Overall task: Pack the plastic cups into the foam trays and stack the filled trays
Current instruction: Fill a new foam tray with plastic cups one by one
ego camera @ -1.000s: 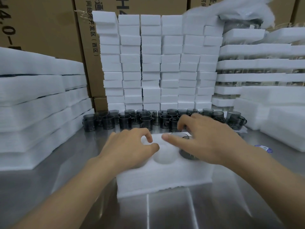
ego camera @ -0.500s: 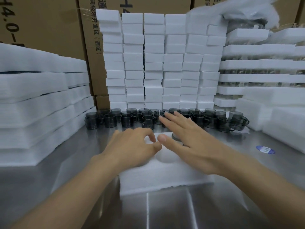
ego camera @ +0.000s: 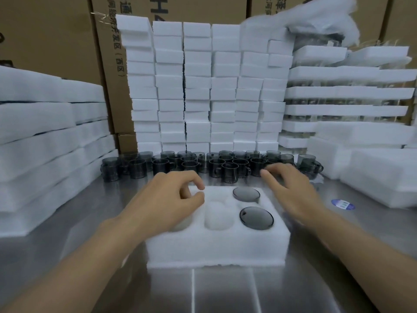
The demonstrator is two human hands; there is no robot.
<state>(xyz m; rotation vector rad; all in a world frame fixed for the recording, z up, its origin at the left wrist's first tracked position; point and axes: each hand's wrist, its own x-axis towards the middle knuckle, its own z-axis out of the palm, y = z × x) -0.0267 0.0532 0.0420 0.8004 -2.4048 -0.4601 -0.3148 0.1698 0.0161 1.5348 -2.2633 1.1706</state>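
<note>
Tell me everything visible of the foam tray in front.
The foam tray is a thick white block of soft-looking foam, flat on the steel table, with round pockets in its top. On the right, a far cup and a near cup, both dark, sit in pockets. A middle pocket is empty. The left hand rests on its left side, covering pockets. The right hand is beside its right edge; contact unclear.

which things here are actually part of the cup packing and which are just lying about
In the job: foam tray, two cups seated in it, loose cups behind it, left hand resting on the tray, right hand by the loose cups, tray stacks at the right.
Lying about: blue sticker, cardboard boxes.
</note>
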